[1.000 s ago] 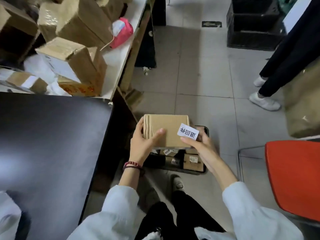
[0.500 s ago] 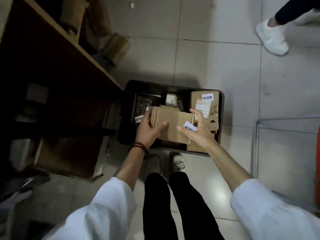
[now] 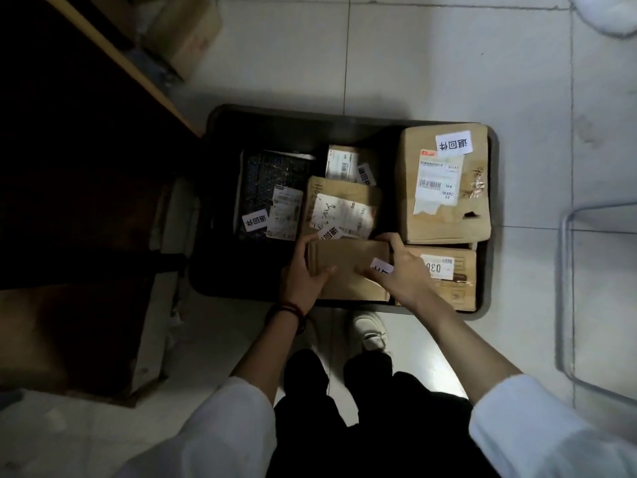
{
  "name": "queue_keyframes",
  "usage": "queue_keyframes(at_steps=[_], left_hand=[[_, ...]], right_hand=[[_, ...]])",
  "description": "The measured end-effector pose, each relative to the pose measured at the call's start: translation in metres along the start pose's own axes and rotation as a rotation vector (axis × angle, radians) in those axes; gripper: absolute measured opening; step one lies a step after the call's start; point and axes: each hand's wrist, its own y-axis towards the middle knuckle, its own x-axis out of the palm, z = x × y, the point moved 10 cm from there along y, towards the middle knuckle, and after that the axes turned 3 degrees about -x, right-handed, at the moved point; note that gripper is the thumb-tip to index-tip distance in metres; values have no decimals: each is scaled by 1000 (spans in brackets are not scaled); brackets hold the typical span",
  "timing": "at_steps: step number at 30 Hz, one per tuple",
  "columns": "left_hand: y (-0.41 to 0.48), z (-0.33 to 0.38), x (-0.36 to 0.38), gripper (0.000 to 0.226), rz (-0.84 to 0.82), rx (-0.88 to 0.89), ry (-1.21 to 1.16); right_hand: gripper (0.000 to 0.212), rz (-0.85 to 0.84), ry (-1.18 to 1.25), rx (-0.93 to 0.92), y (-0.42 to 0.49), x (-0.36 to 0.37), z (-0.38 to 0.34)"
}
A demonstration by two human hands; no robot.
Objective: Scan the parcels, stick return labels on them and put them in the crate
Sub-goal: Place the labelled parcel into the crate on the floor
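While both hands grip it, the brown cardboard parcel [image 3: 348, 267] sits over the near middle of the black crate [image 3: 293, 129], which stands on the tiled floor [image 3: 431, 63]. Can't tell if it already rests on the contents below.

Head view:
- Left hand [image 3: 303, 274]: fingers curled round the parcel's left end, thumb on its upper face. Red-and-dark bracelet [image 3: 289, 310] at the wrist.
- Right hand [image 3: 400, 270]: clamps the right end, fingers over the far edge. A white return label [image 3: 381, 267] on the parcel is partly hidden under this hand.
- Crate contents: large box [image 3: 444, 208] at far right with a shipping label and its own return sticker [image 3: 453, 143]; flat box [image 3: 448, 288] in the near right corner, just beside the right hand; labelled brown packet [image 3: 341, 205] in the middle, just beyond the held parcel; small carton [image 3: 343, 162] behind that; dark wrapped packet [image 3: 272, 181] at left, also stickered.
- Dark tabletop [image 3: 86, 132] to the left, its edge reaching the crate's far left corner.
- White shoe [image 3: 370, 327] just in front of the crate.
- Metal chair frame [image 3: 565, 288] at right, well apart from the crate.
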Motion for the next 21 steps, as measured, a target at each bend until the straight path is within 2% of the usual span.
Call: queue_keyframes(at_steps=[4, 9, 13, 16, 21], left_hand=[[9, -9, 7, 55, 12, -7, 135], [-16, 16, -14, 53, -69, 47, 388], [-71, 73, -60, 32, 90, 116, 801], [-126, 142, -100, 20, 205, 178, 818], [-226, 247, -165, 24, 407, 284, 908]], right_hand=[[64, 77, -218, -2, 9, 9, 5], [54, 42, -375, 18, -19, -12, -9], [51, 94, -502, -66, -70, -69, -58], [42, 147, -480, -150, -112, -128, -117], [37, 222, -499, -330, -183, -209, -218]])
